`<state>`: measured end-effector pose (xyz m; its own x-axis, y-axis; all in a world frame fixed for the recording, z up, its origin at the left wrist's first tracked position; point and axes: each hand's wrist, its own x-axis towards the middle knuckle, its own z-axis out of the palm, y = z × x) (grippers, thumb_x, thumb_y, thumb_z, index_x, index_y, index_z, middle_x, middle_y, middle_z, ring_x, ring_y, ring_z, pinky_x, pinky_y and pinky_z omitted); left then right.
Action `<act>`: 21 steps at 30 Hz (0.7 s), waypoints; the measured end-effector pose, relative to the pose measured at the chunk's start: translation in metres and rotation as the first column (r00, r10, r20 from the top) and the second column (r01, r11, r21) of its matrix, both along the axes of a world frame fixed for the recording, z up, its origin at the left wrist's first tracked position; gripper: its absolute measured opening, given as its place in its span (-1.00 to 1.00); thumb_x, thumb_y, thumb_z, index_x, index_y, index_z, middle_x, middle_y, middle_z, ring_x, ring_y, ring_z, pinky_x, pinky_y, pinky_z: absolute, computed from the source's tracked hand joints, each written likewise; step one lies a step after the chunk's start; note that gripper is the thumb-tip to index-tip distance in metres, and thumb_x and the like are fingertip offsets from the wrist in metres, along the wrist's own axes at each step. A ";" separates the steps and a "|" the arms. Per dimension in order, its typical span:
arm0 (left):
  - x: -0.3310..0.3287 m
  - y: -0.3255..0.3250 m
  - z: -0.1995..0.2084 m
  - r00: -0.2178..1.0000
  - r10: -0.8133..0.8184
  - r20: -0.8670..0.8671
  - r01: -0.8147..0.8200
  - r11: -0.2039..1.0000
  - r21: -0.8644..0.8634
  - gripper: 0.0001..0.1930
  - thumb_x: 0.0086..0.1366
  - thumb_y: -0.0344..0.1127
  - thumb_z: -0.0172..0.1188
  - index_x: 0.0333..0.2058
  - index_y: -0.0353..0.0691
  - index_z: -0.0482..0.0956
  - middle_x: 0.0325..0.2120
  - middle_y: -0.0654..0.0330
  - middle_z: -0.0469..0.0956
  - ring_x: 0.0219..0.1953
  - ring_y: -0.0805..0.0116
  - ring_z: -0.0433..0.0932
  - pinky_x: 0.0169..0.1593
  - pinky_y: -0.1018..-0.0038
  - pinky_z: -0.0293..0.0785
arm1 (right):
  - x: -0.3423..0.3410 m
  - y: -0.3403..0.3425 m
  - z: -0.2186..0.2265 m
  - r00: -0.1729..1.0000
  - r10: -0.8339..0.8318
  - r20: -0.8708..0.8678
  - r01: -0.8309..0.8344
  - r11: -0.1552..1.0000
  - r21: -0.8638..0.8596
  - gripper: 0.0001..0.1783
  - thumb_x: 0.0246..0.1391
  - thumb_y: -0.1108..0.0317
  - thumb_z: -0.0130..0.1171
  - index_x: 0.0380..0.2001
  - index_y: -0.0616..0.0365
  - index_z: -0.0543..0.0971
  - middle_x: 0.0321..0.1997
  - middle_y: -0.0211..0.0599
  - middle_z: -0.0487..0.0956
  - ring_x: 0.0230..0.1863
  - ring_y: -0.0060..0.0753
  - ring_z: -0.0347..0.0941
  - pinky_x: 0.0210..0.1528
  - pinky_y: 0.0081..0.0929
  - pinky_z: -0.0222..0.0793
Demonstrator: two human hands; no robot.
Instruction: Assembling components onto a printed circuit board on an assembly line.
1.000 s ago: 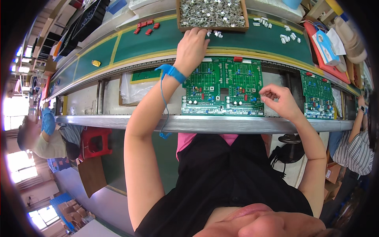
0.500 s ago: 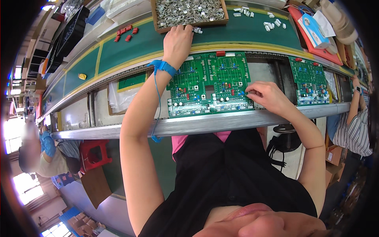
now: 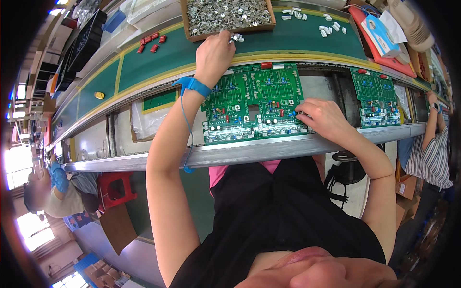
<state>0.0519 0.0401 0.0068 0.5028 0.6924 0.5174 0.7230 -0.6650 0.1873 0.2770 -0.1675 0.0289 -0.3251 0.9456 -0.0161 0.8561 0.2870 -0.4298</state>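
My left hand (image 3: 214, 56), with a blue strap (image 3: 193, 85) and cord at the wrist, is closed by the front edge of a cardboard box (image 3: 231, 30). Its fingertips pinch a small silver metal part (image 3: 231, 41), like the loose metal parts (image 3: 238, 37) beside it. In front of me a green circuit board (image 3: 252, 103) lies across the rails, bearing red, blue and white components. Over its right edge my right hand (image 3: 325, 120) bends with thumb and fingers together, close to a blue component (image 3: 292, 114). What those fingertips hold, if anything, is hidden.
The box holds many silver metal parts (image 3: 225, 14). Red components (image 3: 154, 48) and white pieces (image 3: 325, 32) lie on the green strip. A second circuit board (image 3: 375, 98) is on the right. A metal rail (image 3: 269, 148) runs along my side. Other people work at both ends.
My left hand has drawn slightly left, and a silver metal part now shows at its fingertips. My right hand has shifted a little left over the board's edge.
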 end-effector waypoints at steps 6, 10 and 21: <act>-0.020 -0.013 0.010 0.876 0.040 0.480 0.242 0.826 -0.510 -0.80 0.09 -0.34 0.24 -0.37 -0.34 0.49 -0.53 0.17 0.58 -0.47 0.40 0.56 -0.39 0.49 0.44 | 0.020 0.026 0.018 0.997 0.002 -0.082 0.000 1.000 0.026 -0.76 0.02 0.29 0.15 -0.25 0.18 0.56 -0.37 -0.21 0.55 -0.31 -0.20 0.50 -0.25 -0.34 0.41; -0.021 -0.039 0.021 0.814 0.089 0.574 0.401 0.629 -0.666 -0.84 0.17 -0.40 0.22 -0.33 -0.37 0.49 -0.50 0.21 0.58 -0.44 0.55 0.53 -0.37 0.64 0.42 | 0.081 0.088 0.005 0.978 -0.202 -0.061 0.211 0.943 0.258 -0.76 0.07 0.27 0.07 -0.24 0.16 0.56 -0.24 -0.15 0.55 -0.17 -0.07 0.48 -0.14 -0.29 0.38; -0.015 -0.100 0.025 0.786 0.124 0.606 0.494 0.463 -0.736 -0.83 0.20 -0.45 0.18 -0.26 -0.40 0.50 -0.47 0.17 0.61 -0.37 0.54 0.58 -0.30 0.61 0.51 | 0.121 0.159 -0.037 0.835 -0.459 0.303 0.202 0.768 0.608 -0.68 0.04 0.31 0.10 -0.09 0.02 0.47 -0.27 -0.22 0.53 -0.17 -0.12 0.47 -0.20 -0.19 0.46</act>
<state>0.0371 -0.0603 0.0315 0.5449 0.8371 -0.0485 0.1696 -0.0534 0.9841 0.3979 -0.0089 -0.0086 -0.0726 0.8823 0.4650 0.9927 0.0191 0.1187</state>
